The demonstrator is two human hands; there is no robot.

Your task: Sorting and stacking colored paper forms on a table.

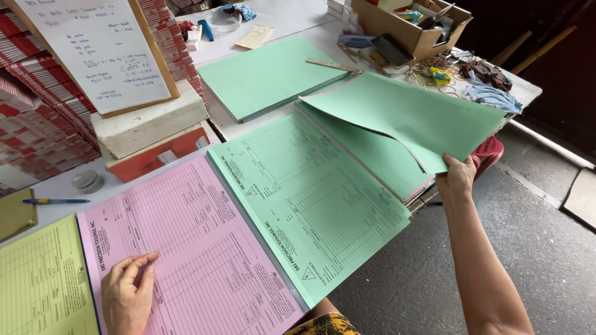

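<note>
The left hand [127, 296] lies flat, fingers spread and gripping nothing, on the pink form [192, 248], yellow form [43, 285] to its left. Right of it lies the green form [310, 198]. The right hand [456, 178] pinches a plain green sheet [410, 115] at its near edge, lifted and curling above its stack [372, 155]: seemingly mid-collation, needing a clean single-sheet peel.
</note>
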